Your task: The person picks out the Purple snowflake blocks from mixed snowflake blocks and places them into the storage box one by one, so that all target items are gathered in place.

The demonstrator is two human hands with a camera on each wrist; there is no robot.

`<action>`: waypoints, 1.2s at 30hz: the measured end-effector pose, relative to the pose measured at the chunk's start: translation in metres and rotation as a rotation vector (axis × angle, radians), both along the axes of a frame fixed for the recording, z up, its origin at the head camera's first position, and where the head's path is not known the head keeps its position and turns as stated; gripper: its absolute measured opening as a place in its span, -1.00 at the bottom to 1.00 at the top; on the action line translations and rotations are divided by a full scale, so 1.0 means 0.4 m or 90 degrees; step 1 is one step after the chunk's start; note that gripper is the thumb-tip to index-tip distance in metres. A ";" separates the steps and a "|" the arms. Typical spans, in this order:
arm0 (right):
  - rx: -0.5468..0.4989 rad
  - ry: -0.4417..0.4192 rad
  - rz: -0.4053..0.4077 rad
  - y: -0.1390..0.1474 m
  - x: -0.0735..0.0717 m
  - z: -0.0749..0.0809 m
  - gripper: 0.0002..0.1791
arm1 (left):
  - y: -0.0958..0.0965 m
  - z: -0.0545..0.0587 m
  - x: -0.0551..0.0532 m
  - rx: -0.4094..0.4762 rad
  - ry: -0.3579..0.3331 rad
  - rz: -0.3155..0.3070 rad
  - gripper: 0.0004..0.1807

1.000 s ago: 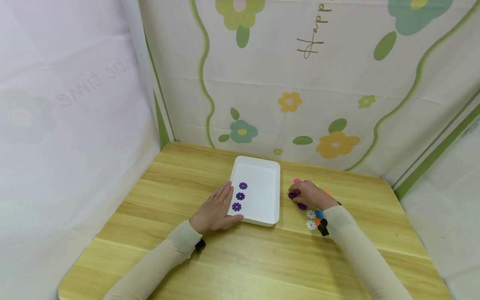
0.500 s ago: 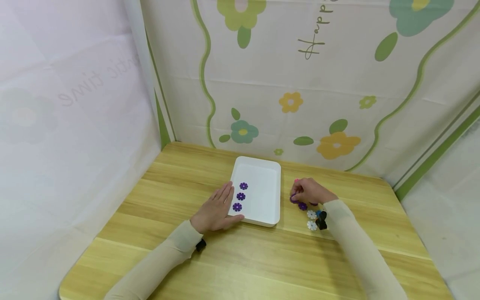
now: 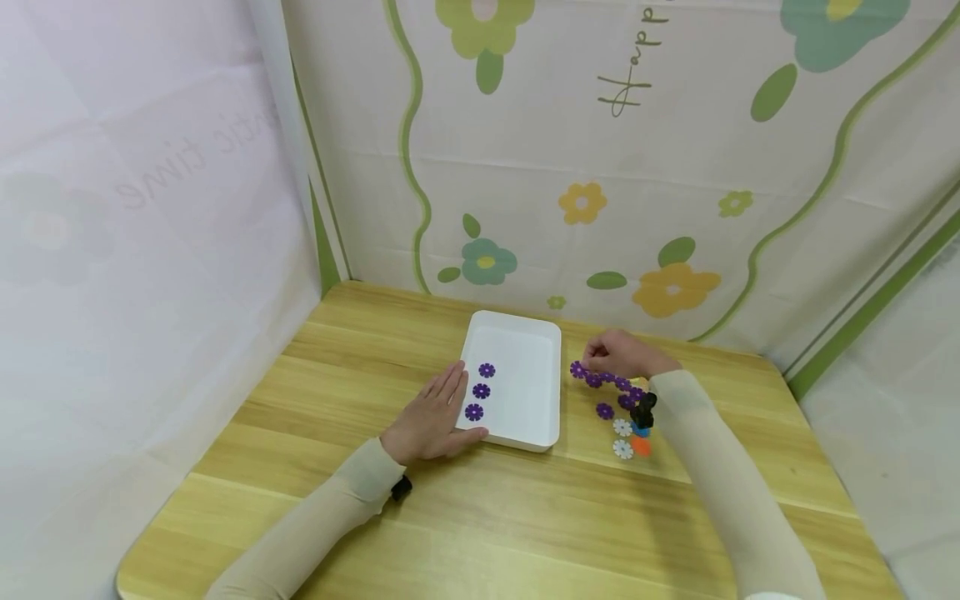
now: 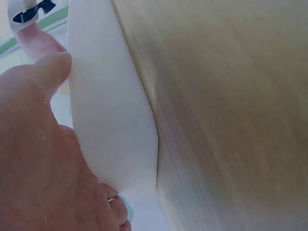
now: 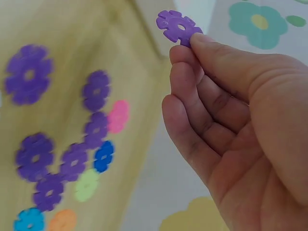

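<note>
A white tray stands mid-table, with 3 purple snowflake discs in a column along its left side. My left hand lies at the tray's left front corner, fingers straight along the side and thumb at the front rim. In the left wrist view the thumb touches the rim of the tray wall. To the right of the tray, my right hand pinches a purple snowflake disc between thumb and forefinger, raised off the table. The other fingers are curled.
Below the right hand lie several more purple discs, with pink, dark blue, pale green and orange ones among them. Two white discs lie nearer the front. A printed curtain hangs behind the table.
My right hand has lifted away from the pile toward the back with a purple disc pinched, uncovering more discs. My left hand and the tray stay put.
</note>
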State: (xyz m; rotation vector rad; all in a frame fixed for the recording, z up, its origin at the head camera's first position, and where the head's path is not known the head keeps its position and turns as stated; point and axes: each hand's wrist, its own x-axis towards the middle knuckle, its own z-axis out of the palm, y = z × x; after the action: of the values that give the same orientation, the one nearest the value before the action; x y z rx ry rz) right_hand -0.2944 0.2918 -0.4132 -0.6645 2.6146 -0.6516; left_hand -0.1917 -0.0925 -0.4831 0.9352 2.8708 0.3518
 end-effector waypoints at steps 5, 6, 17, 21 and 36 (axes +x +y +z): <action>0.013 0.042 -0.004 -0.040 -0.030 0.029 -0.80 | -0.002 0.003 0.001 -0.005 -0.003 0.001 0.14; 0.012 0.044 -0.009 -0.049 -0.035 0.032 -0.80 | -0.002 0.002 0.002 -0.004 -0.001 0.001 0.14; -0.050 0.036 -0.040 -0.185 -0.094 0.002 -0.78 | -0.003 -0.003 0.007 0.004 -0.005 0.005 0.12; -0.083 0.024 -0.068 -0.240 -0.118 -0.026 -0.78 | -0.001 -0.003 0.005 0.002 -0.012 0.012 0.13; -0.083 -0.018 -0.175 -0.342 -0.154 -0.139 -0.82 | 0.002 -0.011 -0.003 -0.011 -0.004 0.020 0.16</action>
State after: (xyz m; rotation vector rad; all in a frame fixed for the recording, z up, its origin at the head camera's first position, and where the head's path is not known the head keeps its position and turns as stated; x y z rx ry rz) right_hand -0.3558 0.1550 -0.4688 -0.3299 2.6784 -0.9124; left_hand -0.1931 -0.0915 -0.4874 0.8843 2.8808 0.3311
